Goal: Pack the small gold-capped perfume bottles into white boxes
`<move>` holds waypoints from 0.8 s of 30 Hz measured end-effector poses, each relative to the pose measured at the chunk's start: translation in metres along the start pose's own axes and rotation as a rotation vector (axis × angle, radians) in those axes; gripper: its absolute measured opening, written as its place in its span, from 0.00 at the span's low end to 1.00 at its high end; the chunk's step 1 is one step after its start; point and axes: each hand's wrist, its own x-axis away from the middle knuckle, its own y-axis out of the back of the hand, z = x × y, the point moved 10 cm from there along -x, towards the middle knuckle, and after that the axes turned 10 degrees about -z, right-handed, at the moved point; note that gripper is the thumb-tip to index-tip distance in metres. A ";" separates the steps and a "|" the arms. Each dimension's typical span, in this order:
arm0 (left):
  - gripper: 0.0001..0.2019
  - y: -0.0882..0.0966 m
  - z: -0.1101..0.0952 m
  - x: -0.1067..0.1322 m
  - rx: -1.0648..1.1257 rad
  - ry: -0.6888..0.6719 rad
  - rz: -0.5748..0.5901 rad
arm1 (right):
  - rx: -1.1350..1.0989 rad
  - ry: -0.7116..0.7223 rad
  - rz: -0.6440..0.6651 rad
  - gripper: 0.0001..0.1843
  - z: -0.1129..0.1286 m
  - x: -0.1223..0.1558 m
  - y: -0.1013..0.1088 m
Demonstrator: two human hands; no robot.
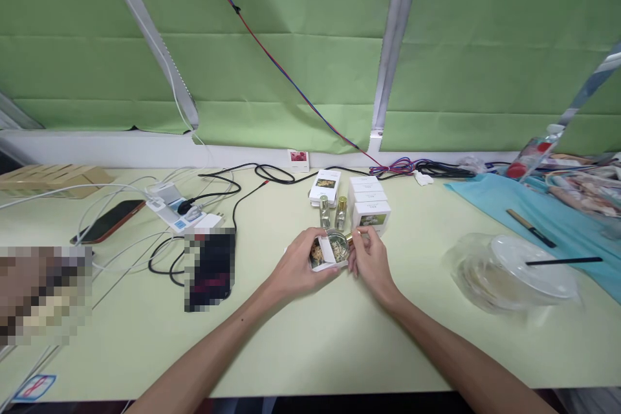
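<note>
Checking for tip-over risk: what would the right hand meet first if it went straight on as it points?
The right hand would probably meet the upright bottle on the right of the pair, though depth is unclear.

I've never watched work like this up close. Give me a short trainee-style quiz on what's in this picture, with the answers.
1. Multiple choice: as seen in the picture, where are the two standing bottles relative to the white stack of boxes?
A) On top of it
B) To its left
C) To its right

2. True or false: the left hand is empty.

3. Fill in the colour: the cloth at the far right of the desk is light ____.

Key:
1. B
2. False: it holds a small box.
3. Blue
</note>
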 end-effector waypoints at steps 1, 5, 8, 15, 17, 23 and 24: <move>0.28 0.000 0.001 0.000 -0.005 0.007 -0.003 | 0.002 0.005 -0.003 0.21 0.000 0.000 0.001; 0.28 0.001 0.002 0.000 -0.011 0.026 -0.012 | 0.000 0.022 -0.010 0.20 0.001 -0.001 0.001; 0.28 0.001 0.002 0.000 -0.002 0.033 -0.019 | 0.005 0.030 -0.016 0.20 0.001 -0.001 0.002; 0.27 0.002 0.003 0.000 -0.010 0.045 -0.054 | -0.025 0.020 -0.018 0.20 0.003 0.000 0.002; 0.27 0.003 0.003 0.000 -0.022 0.049 -0.062 | -0.037 0.023 -0.012 0.20 0.003 0.001 0.002; 0.26 0.003 0.001 0.000 -0.012 0.040 -0.067 | -0.085 0.017 0.008 0.21 -0.001 0.000 0.000; 0.26 0.003 0.001 0.000 -0.011 0.039 -0.071 | -0.094 0.015 0.013 0.22 -0.002 -0.001 0.000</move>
